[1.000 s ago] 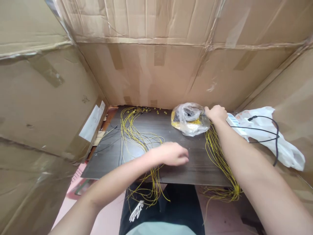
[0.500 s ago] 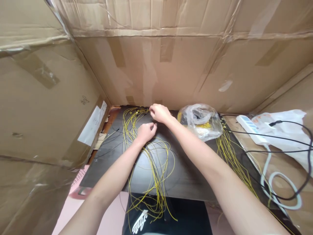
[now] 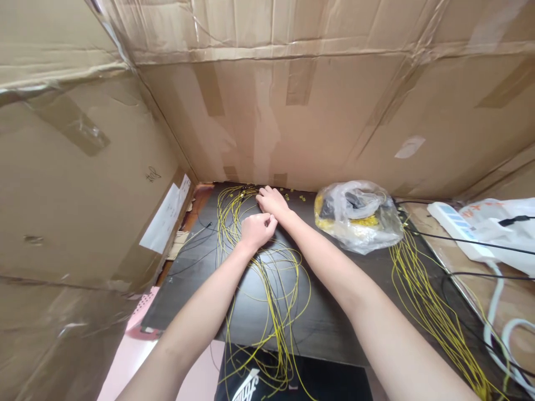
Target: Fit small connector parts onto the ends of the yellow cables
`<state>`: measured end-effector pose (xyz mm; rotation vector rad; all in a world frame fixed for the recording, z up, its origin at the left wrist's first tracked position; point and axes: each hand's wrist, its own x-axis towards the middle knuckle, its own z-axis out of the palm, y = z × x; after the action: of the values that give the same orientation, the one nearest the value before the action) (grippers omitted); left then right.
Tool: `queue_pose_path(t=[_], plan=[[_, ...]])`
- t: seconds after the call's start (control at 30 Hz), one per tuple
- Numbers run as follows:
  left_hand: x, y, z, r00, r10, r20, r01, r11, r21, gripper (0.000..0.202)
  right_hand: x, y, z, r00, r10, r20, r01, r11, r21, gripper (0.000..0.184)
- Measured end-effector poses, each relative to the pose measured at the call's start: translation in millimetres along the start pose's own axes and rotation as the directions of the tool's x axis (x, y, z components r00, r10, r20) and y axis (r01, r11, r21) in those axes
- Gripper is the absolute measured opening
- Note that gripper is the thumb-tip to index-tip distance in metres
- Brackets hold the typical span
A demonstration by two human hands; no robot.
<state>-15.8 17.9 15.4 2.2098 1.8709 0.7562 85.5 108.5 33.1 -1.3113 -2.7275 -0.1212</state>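
Observation:
Thin yellow wires (image 3: pixel 273 295) lie in a loose looped bundle across the dark tabletop (image 3: pixel 200 295) and hang over its front edge. My left hand (image 3: pixel 257 229) is over the bundle, thumb and fingers closed in a pinch; what it pinches is too small to make out. Just beyond, at the back of the table, my right hand (image 3: pixel 272 201) reaches down with bent fingers slightly apart, its fingertips at the wire ends. Its thumb is hidden. Small yellow pieces (image 3: pixel 301 197) are scattered to the right of that hand.
A clear plastic bag (image 3: pixel 359 220) holding yellow and black items stands at the right. Beyond it are a second yellow wire bundle (image 3: pixel 430 312), a white power strip (image 3: pixel 460 231) and black cables. Cardboard walls (image 3: pixel 251 122) enclose the back and left side.
The view has shifted slightly, moving the scene rightward. My hands have come closer together, the left now touching or overlapping the right wrist. The right fingers have lowered and spread a little.

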Motion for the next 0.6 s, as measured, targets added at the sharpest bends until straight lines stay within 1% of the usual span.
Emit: queue_pose_path(t=[0.1, 0.17, 0.2, 0.27, 0.3, 0.33, 0.4, 0.43, 0.47, 0.53, 0.6], plan=[[0, 0, -1.6, 0.993, 0.062, -0.102, -0.057, 0.997, 0.053, 0.028, -27, 3, 0, 0.999, 0.026, -0.043, -0.025, 1.000, 0.007, 0.030], [0, 0, -2.6, 0.981, 0.086, -0.173, -0.074, 0.995, 0.074, 0.019, -47, 7, -4, 0.993, 0.086, -0.087, -0.081, 0.995, 0.063, 0.028], [0, -1, -2.9, 0.975, 0.088, -0.202, -0.073, 0.994, 0.078, 0.026, -57, 9, -8, 0.985, 0.129, -0.114, -0.116, 0.986, 0.117, 0.028], [0, -2, -3.1, 0.971, 0.085, -0.225, -0.070, 0.995, 0.072, 0.048, -73, 15, -18, 0.957, 0.215, -0.195, -0.156, 0.948, 0.277, 0.029], [0, -3, -3.0, 0.973, 0.084, -0.213, -0.072, 0.995, 0.062, 0.052, -80, 18, -25, 0.932, 0.257, -0.254, -0.152, 0.916, 0.372, 0.029], [1, -4, -2.8, 0.979, 0.082, -0.186, -0.075, 0.996, 0.047, 0.051, -85, 21, -32, 0.898, 0.304, -0.317, -0.130, 0.873, 0.470, 0.027], [2, -6, -2.4, 0.991, 0.070, -0.112, -0.068, 0.997, 0.024, 0.040, -93, 27, -48, 0.816, 0.406, -0.412, -0.054, 0.763, 0.645, 0.022], [3, -7, -2.3, 0.995, 0.064, -0.082, -0.063, 0.998, 0.023, 0.035, -97, 28, -56, 0.782, 0.453, -0.428, -0.012, 0.698, 0.716, 0.019], [4, -8, -2.2, 0.996, 0.061, -0.059, -0.060, 0.998, 0.025, 0.032, -102, 29, -64, 0.762, 0.487, -0.426, 0.026, 0.635, 0.772, 0.016], [4, -9, -2.3, 0.998, 0.058, -0.025, -0.057, 0.998, 0.025, 0.032, -113, 28, -80, 0.742, 0.531, -0.409, 0.091, 0.524, 0.847, 0.012], [3, -10, -2.9, 0.999, 0.042, 0.005, -0.042, 0.999, 0.008, 0.034, -127, 26, -99, 0.710, 0.576, -0.406, 0.150, 0.439, 0.886, 0.010]])
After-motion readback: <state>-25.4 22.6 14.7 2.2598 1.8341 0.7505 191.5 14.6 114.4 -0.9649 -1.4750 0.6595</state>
